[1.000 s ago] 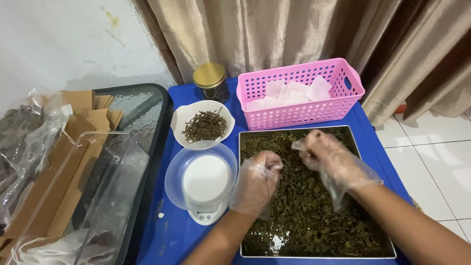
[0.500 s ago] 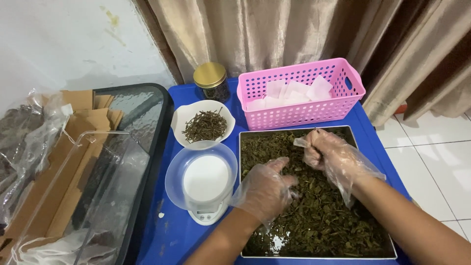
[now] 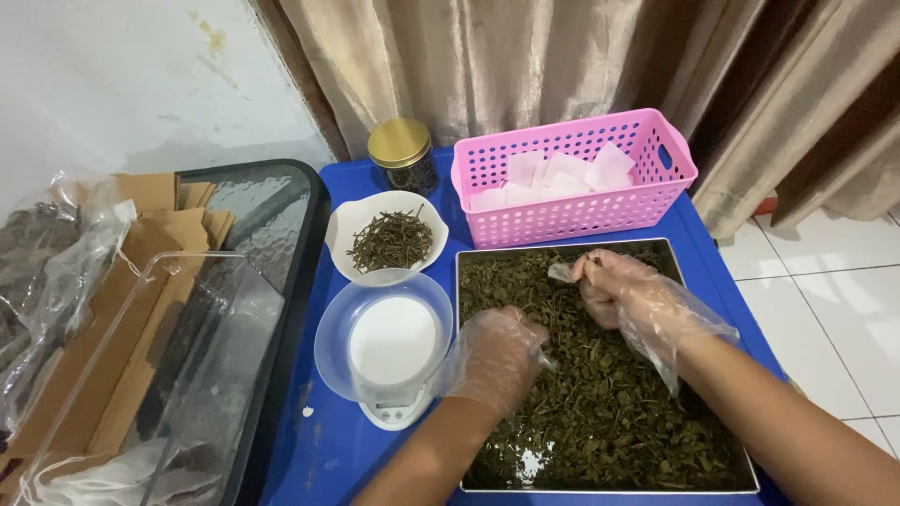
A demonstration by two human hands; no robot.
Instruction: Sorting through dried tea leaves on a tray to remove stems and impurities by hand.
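Blue plastic bench (image 3: 323,450) is carrying everything. Along its left edge, the small scale (image 3: 389,361) is sitting with its clear bowl empty, so nothing looks weighed out yet. To its right, the metal tray (image 3: 607,489) is lying full of dried green leaves (image 3: 619,422). The gloved left hand (image 3: 495,356) is curling its fingers loosely into the leaves; the gloved right hand (image 3: 614,286), near the tray's far edge, is pinching a small tuft.
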